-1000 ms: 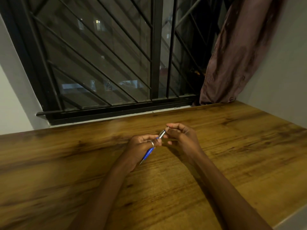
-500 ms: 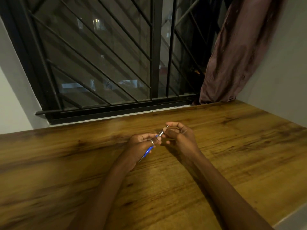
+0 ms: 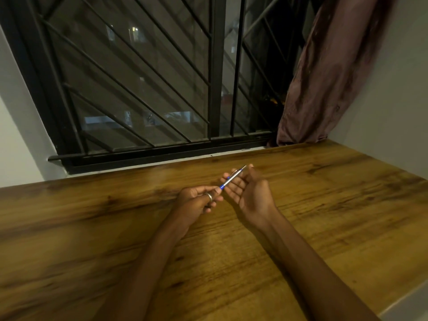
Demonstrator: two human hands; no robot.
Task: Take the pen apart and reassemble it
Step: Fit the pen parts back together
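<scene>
As left fingers [image 3: 217,189] pinch, pen [image 3: 232,178] overlies right fingers [image 3: 234,191].

You're at what looks like a room in a home: a wood-grain desk [image 3: 324,205] fills a corner of plain pale walls [image 3: 393,89], under a window [image 3: 139,89] with black metal bars, a brownish curtain [image 3: 324,77] bunched at its right, lit buildings outside.
</scene>
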